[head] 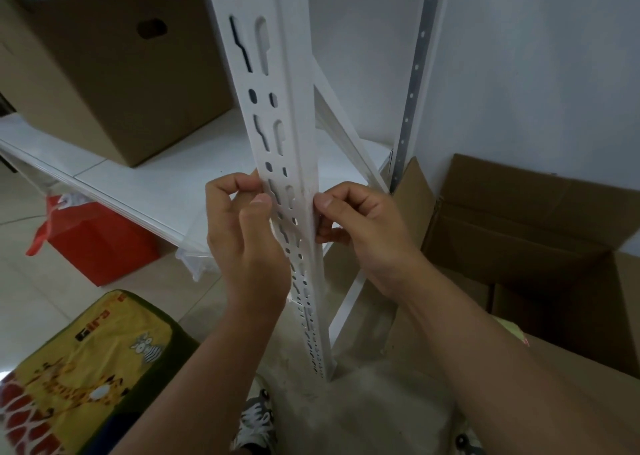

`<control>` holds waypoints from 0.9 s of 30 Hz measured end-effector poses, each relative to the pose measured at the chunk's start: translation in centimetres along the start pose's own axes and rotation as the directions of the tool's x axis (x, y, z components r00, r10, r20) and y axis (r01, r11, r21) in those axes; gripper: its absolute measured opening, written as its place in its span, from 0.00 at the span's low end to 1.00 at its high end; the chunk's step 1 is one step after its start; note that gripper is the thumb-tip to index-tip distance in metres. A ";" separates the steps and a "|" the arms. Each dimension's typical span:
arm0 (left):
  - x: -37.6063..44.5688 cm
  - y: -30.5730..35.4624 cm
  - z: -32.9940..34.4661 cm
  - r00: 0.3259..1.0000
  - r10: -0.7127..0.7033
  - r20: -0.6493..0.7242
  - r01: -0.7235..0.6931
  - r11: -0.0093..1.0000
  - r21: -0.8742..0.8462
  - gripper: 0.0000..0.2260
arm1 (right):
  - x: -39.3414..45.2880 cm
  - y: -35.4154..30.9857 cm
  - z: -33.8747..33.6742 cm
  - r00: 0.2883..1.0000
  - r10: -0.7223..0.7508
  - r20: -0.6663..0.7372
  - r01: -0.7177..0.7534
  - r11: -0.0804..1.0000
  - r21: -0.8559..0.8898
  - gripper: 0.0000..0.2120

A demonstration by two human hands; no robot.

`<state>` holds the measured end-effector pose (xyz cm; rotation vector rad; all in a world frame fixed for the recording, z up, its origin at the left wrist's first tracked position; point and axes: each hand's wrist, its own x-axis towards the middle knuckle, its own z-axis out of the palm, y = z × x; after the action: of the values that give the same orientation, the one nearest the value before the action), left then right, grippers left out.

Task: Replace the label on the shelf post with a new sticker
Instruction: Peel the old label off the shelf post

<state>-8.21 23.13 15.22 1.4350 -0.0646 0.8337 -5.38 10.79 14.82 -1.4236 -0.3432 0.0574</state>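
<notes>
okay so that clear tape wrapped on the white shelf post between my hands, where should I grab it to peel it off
Probably at the transparent tape's loose left edge, pinched from the left by your left hand, thumb in front and fingers behind. There it already stands off the shelf post; over the slotted face it lies flat. Your right hand can steady the post's corner.

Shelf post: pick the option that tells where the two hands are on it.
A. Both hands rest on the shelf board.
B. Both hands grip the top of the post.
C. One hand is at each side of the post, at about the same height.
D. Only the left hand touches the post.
C: the left hand pinches at the left edge of the shelf post and the right hand at its right edge, level with each other.
</notes>
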 end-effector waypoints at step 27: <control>-0.1 -0.6 0.0 0.999 0.041 0.006 -0.042 0.999 0.012 0.11 | -0.4 -0.2 0.8 0.991 -0.130 -0.016 0.129 0.990 -0.049 0.07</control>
<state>-8.00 23.12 14.64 1.4517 -0.0946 0.8649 -5.98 11.40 15.03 -1.4448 -0.4229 -0.0707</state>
